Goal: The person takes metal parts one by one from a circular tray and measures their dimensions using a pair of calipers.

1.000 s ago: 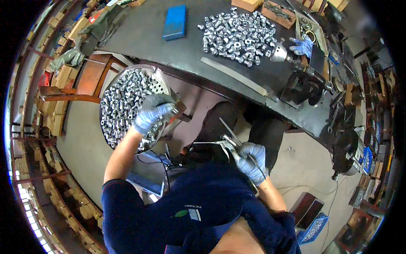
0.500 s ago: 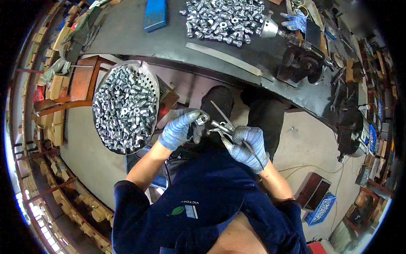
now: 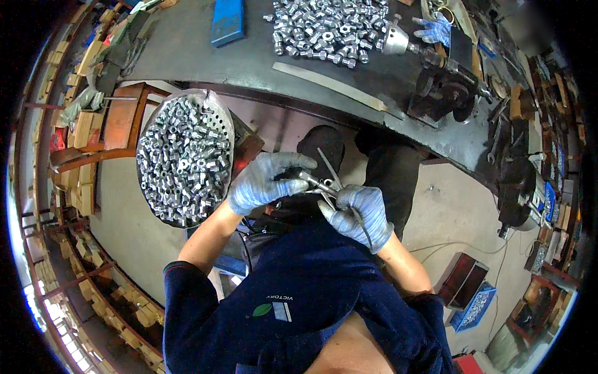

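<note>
My left hand (image 3: 265, 182), in a grey-blue knit glove, has its thumb and forefinger at a small metal fitting (image 3: 304, 176) on the end of a short metal rod (image 3: 321, 186). From the other side my gloved right hand (image 3: 362, 215) is closed on that rod. The same hand holds a long, slim grey metal tool (image 3: 328, 164), whose dark narrow tail passes out below the fingers. Small shiny parts (image 3: 327, 201) show beside the right fingertips; their kind is hard to make out. Both hands are above my lap, close together.
To the left stands a perforated metal basin (image 3: 219, 118) heaped with metal fittings (image 3: 184, 162). On the dark workbench (image 3: 180, 59) lie more fittings (image 3: 327, 31), a flat file (image 3: 330, 86), a blue box (image 3: 228, 22) and a machine with a chuck (image 3: 397, 40). A blue crate (image 3: 474, 308) sits at lower right.
My left hand has moved right and its fingers have stretched out, bringing the fitting it held onto the rod's end. The right hand has shifted slightly and keeps its hold.
</note>
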### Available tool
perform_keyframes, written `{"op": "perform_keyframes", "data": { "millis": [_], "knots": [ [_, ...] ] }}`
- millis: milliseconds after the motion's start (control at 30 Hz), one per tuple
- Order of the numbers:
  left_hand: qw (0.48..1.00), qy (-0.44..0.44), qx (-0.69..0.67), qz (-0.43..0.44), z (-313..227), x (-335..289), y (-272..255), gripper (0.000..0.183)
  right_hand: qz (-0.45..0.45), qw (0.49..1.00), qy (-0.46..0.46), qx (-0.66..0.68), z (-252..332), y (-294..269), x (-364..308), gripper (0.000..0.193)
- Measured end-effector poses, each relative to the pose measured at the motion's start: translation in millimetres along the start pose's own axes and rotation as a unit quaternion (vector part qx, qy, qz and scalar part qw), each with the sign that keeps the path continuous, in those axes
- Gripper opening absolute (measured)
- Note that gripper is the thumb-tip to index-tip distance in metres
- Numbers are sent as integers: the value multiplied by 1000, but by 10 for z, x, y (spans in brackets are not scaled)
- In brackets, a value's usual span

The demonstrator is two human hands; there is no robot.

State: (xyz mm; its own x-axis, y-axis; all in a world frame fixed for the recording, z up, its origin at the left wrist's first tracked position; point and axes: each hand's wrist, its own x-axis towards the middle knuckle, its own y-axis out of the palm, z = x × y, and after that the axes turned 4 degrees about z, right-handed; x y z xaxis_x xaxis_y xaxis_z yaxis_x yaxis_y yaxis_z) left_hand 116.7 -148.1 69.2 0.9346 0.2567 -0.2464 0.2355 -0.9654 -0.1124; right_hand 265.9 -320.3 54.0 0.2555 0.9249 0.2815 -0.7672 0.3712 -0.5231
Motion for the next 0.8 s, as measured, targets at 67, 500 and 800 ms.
{"op": "perform_keyframes", "data": {
  "millis": [67,500,800],
  "knots": [
    [996,10,-83,-7,-27,28,100,37,0,1000,17,-7,3,6,2,34],
    [969,91,136,-187,336,80,-126,24,-1,997,33,70,157,-232,-105,35],
    [917,53,329,-218,160,60,-33,17,31,992,-65,102,380,-138,36,33]
  ]
}}
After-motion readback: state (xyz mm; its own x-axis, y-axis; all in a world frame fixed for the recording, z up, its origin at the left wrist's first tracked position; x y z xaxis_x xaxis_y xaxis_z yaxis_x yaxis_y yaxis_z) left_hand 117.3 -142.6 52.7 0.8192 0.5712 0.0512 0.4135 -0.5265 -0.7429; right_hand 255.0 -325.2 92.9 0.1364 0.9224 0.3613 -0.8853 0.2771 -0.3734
